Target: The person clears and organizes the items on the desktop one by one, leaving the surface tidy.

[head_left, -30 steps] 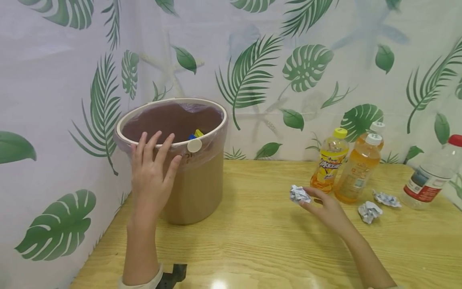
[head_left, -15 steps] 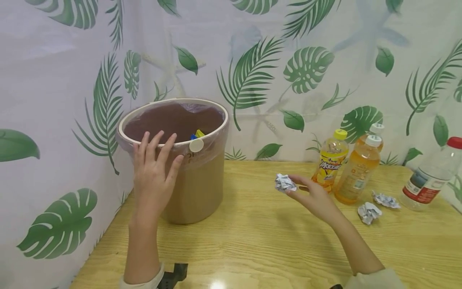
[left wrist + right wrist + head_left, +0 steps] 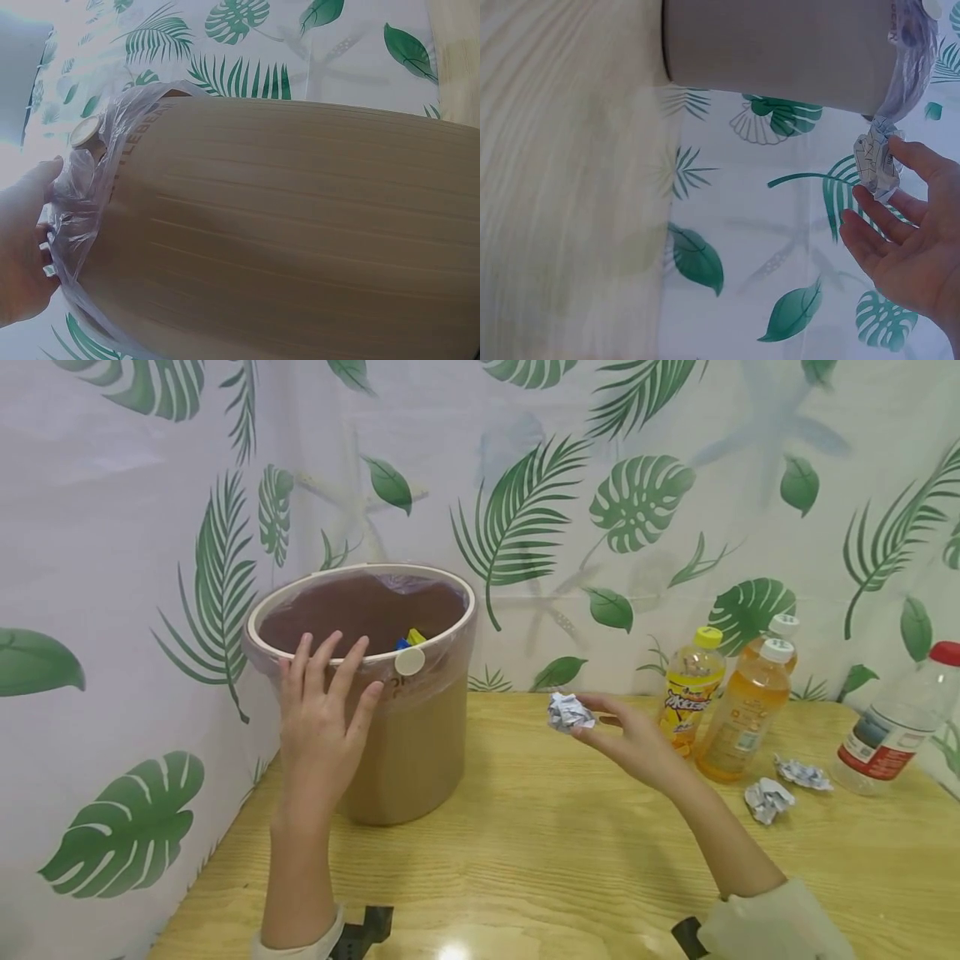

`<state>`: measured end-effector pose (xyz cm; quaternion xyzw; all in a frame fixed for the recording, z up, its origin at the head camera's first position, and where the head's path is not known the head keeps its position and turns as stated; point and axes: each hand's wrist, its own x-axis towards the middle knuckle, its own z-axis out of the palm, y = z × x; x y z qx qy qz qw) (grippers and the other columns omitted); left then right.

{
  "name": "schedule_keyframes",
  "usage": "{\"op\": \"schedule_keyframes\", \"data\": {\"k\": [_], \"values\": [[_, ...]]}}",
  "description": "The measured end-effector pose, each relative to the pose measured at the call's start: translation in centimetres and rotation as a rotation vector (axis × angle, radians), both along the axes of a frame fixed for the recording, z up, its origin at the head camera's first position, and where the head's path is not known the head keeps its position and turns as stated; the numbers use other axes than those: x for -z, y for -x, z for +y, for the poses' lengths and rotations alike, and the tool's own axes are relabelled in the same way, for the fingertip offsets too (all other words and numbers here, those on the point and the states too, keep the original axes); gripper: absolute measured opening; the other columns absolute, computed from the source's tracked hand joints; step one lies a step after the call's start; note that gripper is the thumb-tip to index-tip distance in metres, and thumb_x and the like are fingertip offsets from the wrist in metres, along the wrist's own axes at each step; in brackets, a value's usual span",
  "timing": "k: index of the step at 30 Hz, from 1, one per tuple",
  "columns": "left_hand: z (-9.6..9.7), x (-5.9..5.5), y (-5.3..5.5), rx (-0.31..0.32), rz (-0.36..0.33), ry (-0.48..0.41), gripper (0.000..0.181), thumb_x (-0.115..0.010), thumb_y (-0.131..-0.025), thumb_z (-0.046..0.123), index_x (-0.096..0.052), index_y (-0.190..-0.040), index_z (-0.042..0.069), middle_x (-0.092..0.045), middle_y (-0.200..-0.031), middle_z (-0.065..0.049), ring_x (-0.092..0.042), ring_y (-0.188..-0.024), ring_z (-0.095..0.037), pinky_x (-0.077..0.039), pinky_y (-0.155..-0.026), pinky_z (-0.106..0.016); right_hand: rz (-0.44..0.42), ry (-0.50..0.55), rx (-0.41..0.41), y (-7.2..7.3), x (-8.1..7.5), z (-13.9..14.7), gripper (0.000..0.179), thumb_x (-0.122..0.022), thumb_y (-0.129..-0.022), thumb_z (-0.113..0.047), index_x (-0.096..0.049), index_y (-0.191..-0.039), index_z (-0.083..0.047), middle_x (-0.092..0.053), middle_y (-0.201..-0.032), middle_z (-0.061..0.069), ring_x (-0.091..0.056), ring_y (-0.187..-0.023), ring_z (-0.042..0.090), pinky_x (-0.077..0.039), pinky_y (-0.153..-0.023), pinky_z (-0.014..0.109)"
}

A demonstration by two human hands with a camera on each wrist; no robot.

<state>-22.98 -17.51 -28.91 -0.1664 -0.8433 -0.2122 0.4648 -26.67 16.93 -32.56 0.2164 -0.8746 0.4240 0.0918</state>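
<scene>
A tan trash can [image 3: 408, 752], lined with a clear plastic bag [image 3: 79, 195], stands upright at the left of the table. My left hand [image 3: 318, 727] rests on its near rim, fingers extended over the edge. Blue and yellow scraps [image 3: 412, 639] show inside. My right hand [image 3: 633, 739] pinches a crumpled paper ball [image 3: 570, 713] between thumb and fingertips, held above the table to the right of the can. In the right wrist view the paper ball [image 3: 877, 159] sits at the thumb tip, while the lower fingers spread loosely.
Two more crumpled paper balls [image 3: 768, 800] lie on the wooden table [image 3: 525, 877] at the right. Behind them stand a yellow-capped drink bottle [image 3: 690, 689] and two white-capped orange bottles [image 3: 746, 718]. Farther right is a red-capped clear bottle [image 3: 892, 727]. A leaf-printed sheet [image 3: 540, 552] covers the walls.
My right hand has carried the paper ball leftward and up, away from the bottles toward the trash can. The left hand stays at the rim.
</scene>
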Motion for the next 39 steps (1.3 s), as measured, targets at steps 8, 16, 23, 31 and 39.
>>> {"op": "schedule_keyframes", "data": {"k": [8, 16, 23, 31, 39], "values": [[0.1, -0.1, 0.0, -0.006, -0.006, 0.003, 0.053, -0.032, -0.097, 0.048, -0.049, -0.133, 0.013, -0.037, -0.138, -0.013, -0.013, -0.136, -0.026, -0.002, -0.11, -0.043, 0.03, 0.015, -0.041, 0.2, -2.0, -1.4, 0.047, -0.064, -0.088, -0.021, -0.049, -0.127, 0.0, -0.052, -0.125, 0.017, -0.047, -0.115, 0.034, -0.039, -0.096, 0.045], [0.2, 0.0, 0.0, -0.001, -0.004, -0.007, 0.053, -0.032, -0.097, 0.049, -0.049, -0.132, 0.013, -0.037, -0.138, -0.012, -0.014, -0.136, -0.027, -0.002, -0.11, -0.043, 0.069, -0.005, -0.036, 0.4, -3.7, -2.7, 0.048, -0.065, -0.087, -0.024, -0.051, -0.128, -0.003, -0.052, -0.126, 0.014, -0.048, -0.115, 0.032, -0.042, -0.093, 0.044], [0.1, 0.1, 0.1, -0.007, 0.008, -0.003, 0.054, -0.031, -0.097, 0.049, -0.049, -0.132, 0.013, -0.038, -0.138, -0.013, -0.013, -0.136, -0.026, -0.002, -0.11, -0.043, 0.152, -0.016, -0.056, 1.0, -5.9, -4.0, 0.048, -0.067, -0.085, -0.019, -0.05, -0.127, -0.002, -0.053, -0.125, 0.013, -0.051, -0.111, 0.029, -0.042, -0.094, 0.041], [0.0, 0.0, 0.0, -0.008, 0.009, 0.0, 0.054, -0.031, -0.097, 0.049, -0.049, -0.132, 0.012, -0.038, -0.138, -0.014, -0.014, -0.136, -0.027, -0.002, -0.11, -0.043, 0.141, 0.049, -0.105, 2.1, -8.4, -5.4, 0.046, -0.066, -0.086, -0.018, -0.051, -0.126, -0.001, -0.054, -0.122, 0.012, -0.051, -0.109, 0.024, -0.042, -0.094, 0.034], [0.0, 0.0, 0.0, -0.009, -0.004, 0.001, 0.052, -0.034, -0.097, 0.048, -0.048, -0.134, 0.014, -0.037, -0.139, -0.013, -0.013, -0.136, -0.027, -0.002, -0.11, -0.043, 0.119, 0.029, -0.106, 2.8, -10.2, -6.8, 0.048, -0.066, -0.086, -0.025, -0.051, -0.128, -0.004, -0.055, -0.123, 0.009, -0.049, -0.114, 0.024, -0.042, -0.094, 0.035]]}}
